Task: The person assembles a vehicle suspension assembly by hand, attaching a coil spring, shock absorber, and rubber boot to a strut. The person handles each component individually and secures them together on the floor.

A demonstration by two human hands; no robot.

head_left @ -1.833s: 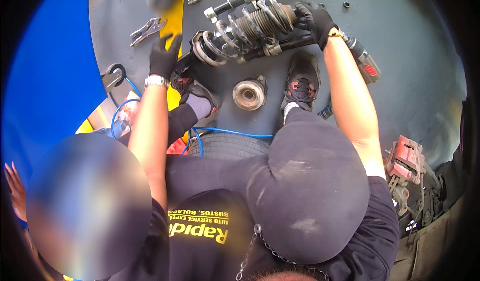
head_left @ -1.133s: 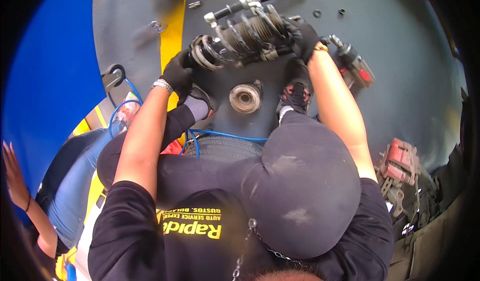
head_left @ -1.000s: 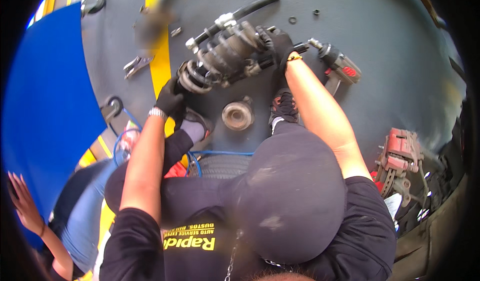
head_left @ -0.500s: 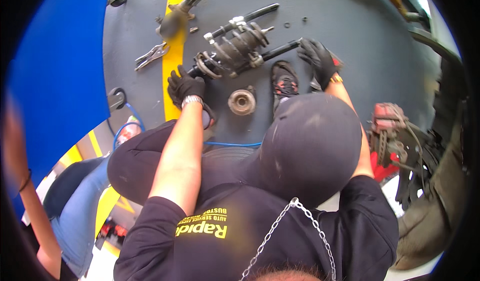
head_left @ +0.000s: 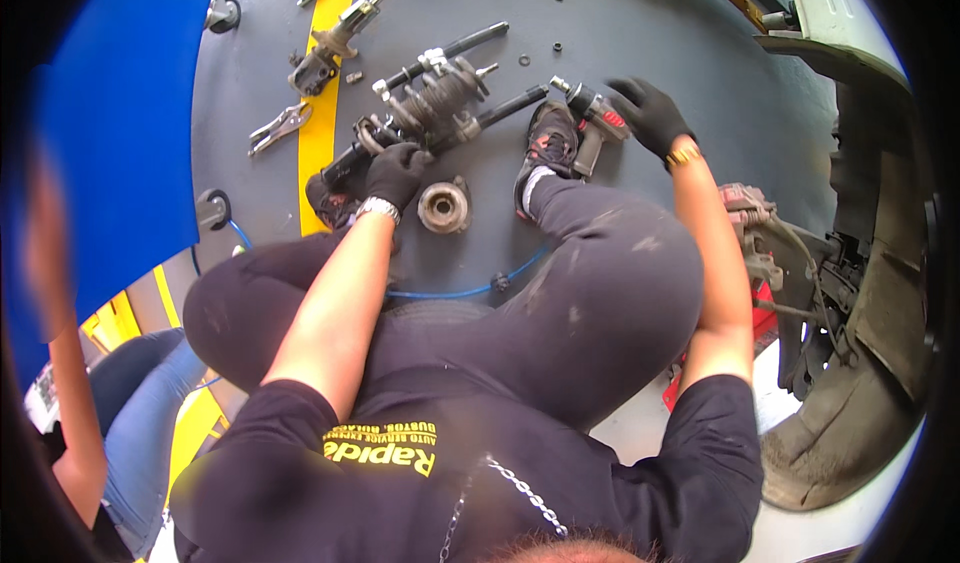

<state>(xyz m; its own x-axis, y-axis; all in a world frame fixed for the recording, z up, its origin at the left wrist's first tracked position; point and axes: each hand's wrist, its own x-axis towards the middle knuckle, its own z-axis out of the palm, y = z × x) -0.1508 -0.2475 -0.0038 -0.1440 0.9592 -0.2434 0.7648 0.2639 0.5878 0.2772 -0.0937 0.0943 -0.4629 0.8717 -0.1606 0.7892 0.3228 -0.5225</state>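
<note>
A strut with a coil spring (head_left: 432, 105) lies on the floor before me, a spring compressor (head_left: 455, 50) along its far side and another (head_left: 515, 106) along its near side. My left hand (head_left: 397, 175), in a black glove, is closed at the spring's lower end, next to the black strut tube (head_left: 345, 166); its fingertips are partly hidden. To the right, my right hand (head_left: 652, 118), also gloved, is empty with fingers stretched out, slightly blurred. Beside it, a black and red impact wrench (head_left: 603, 123) with a socket rests by my shoe. A round strut mount (head_left: 444, 206) sits near my left hand.
Locking pliers (head_left: 280, 128) and another strut (head_left: 325, 61) lie by the yellow floor stripe (head_left: 318, 153). Small nuts (head_left: 524, 60) are scattered beyond the spring. A blue hose (head_left: 440, 294) crosses beneath me. At right is a wheel well with a brake caliper (head_left: 748, 206); another person's arm (head_left: 75, 413) shows at left.
My right hand has pulled away from the near compressor's end, and the impact wrench now shows. My left hand has shifted from the strut tube to the spring's lower end. The view has shifted.
</note>
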